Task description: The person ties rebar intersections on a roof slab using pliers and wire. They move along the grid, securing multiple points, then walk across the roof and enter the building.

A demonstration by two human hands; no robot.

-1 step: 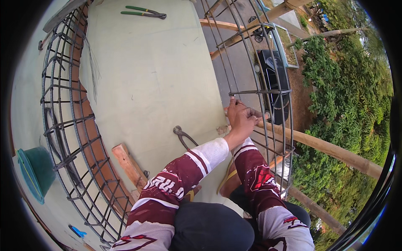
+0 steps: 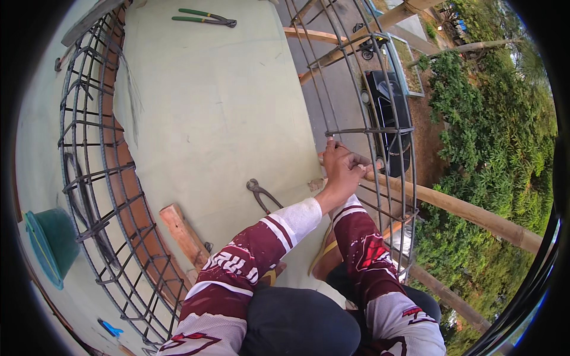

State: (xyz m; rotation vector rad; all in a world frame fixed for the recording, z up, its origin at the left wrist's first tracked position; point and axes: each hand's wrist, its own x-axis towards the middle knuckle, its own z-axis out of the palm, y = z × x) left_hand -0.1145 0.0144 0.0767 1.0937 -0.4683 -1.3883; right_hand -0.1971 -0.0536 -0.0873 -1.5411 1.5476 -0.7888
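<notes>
Both my hands meet at the steel rebar cage (image 2: 371,132) on my right, by a cross tie. My left hand (image 2: 339,172) reaches over with its fingers bent together. One of its fingertips is at the lower rod near the tie's corner. Whatever lies between the fingers is too small to make out. My right hand (image 2: 361,167) is mostly hidden behind the left one, with only some fingers showing beside the bars. Dark steel pincers (image 2: 256,188) lie on the pale board (image 2: 219,118) near my left forearm.
Green-handled pincers (image 2: 205,18) lie at the board's far end. Another rebar cage (image 2: 110,172) runs along the left, near a wood offcut (image 2: 183,231) and a green bucket (image 2: 53,246). Beyond the right edge are bamboo poles (image 2: 463,210), a drop to the ground and a dark vehicle (image 2: 386,107).
</notes>
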